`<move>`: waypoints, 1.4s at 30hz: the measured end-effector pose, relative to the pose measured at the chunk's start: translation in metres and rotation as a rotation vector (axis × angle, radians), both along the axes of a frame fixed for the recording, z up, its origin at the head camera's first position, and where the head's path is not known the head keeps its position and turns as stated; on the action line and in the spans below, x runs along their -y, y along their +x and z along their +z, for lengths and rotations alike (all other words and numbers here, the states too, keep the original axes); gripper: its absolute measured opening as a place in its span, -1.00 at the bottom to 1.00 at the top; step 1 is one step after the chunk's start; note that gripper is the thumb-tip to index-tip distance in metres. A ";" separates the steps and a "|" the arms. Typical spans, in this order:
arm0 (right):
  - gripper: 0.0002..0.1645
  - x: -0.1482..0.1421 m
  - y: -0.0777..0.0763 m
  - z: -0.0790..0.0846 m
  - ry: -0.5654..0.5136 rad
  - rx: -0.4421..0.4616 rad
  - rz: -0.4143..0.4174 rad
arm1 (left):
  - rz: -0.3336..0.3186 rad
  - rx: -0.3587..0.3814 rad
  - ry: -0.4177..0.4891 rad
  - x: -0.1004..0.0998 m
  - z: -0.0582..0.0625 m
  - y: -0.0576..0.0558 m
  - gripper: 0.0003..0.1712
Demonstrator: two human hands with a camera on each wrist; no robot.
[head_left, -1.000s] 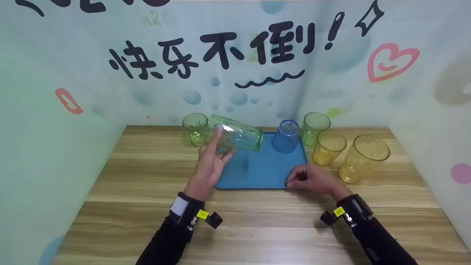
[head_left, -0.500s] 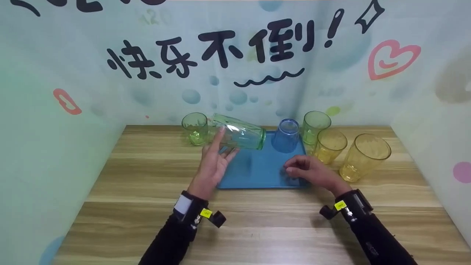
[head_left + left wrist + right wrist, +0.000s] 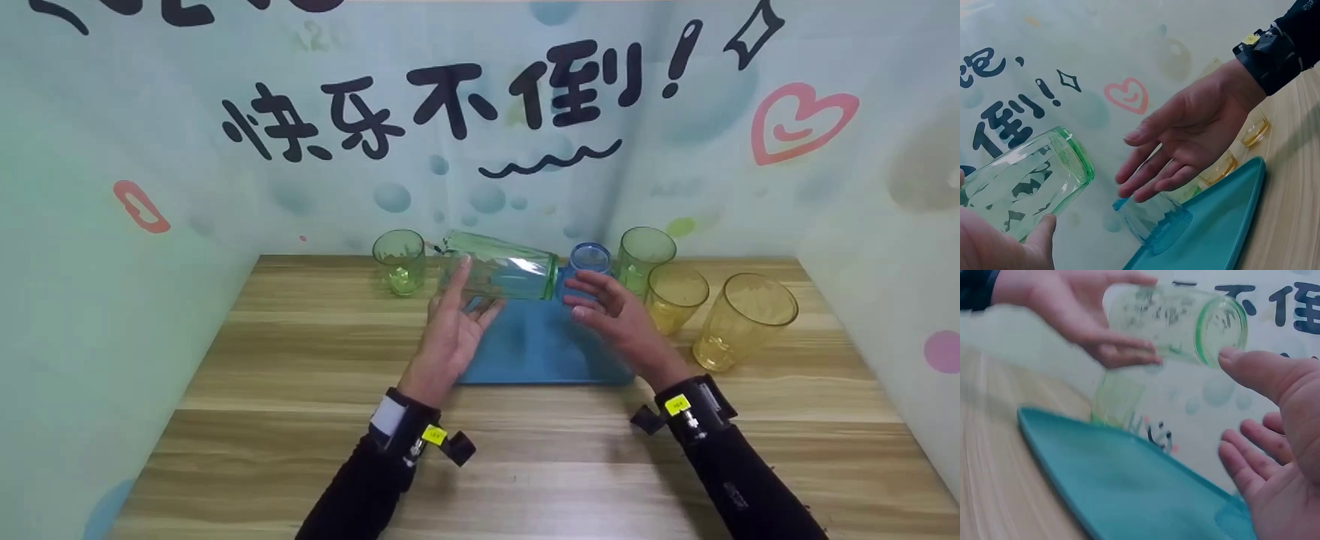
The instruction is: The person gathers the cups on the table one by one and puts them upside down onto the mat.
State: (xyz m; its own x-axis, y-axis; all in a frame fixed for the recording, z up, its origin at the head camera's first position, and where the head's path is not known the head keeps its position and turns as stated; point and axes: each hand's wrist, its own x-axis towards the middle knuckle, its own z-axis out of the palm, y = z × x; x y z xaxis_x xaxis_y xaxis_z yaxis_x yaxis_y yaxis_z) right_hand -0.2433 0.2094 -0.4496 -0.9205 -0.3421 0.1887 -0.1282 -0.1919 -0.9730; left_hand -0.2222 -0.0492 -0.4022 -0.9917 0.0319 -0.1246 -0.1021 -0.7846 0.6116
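Note:
My left hand grips a tall clear green glass, lying nearly level in the air above the back of the blue tray. Its thick base faces right; the thumb lies on the near side, fingers beneath. My right hand has its fingers spread and holds nothing. In the right wrist view its thumb overlaps the edge of the glass base. Beyond that hand, a blue glass stands upside down on the tray, partly hidden by the fingers.
A short green glass stands left of the tray. On the right are another green glass, a short yellow glass and a tall yellow glass. A printed cloth wall closes off the back of the wooden table.
My right hand has left the tray's front right corner, risen and spread its fingers towards the glass base. My left hand has carried the tall green glass slightly right.

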 end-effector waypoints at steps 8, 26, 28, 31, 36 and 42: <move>-0.15 0.025 0.002 0.009 -0.269 0.092 -0.030 | -0.016 0.042 0.074 -0.011 0.003 0.004 -0.36; -0.18 0.055 0.006 0.007 -0.458 -0.002 -0.070 | -0.072 0.069 0.077 -0.029 0.002 0.011 -0.29; -0.18 0.055 0.007 0.007 -0.449 -0.002 -0.078 | -0.086 0.072 0.070 -0.028 0.001 0.011 -0.28; -0.19 0.055 0.008 0.007 -0.427 -0.007 -0.089 | -0.108 0.086 0.044 -0.027 -0.001 0.010 -0.25; -0.18 0.054 0.009 0.007 -0.386 -0.013 -0.105 | -0.141 0.120 -0.006 -0.023 -0.006 0.011 -0.15; -0.17 0.053 0.009 0.007 -0.356 -0.041 -0.141 | -0.218 0.091 -0.115 -0.019 -0.012 0.012 -0.03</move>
State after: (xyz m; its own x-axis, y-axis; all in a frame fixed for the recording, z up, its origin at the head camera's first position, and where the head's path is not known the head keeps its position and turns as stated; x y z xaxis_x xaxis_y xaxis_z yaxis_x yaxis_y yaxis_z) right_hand -0.2341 0.1568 -0.4427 -0.9431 -0.1189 0.3106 -0.2150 -0.4945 -0.8421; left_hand -0.2104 -0.0302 -0.4146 -0.9474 0.2244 -0.2281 -0.3200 -0.6635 0.6763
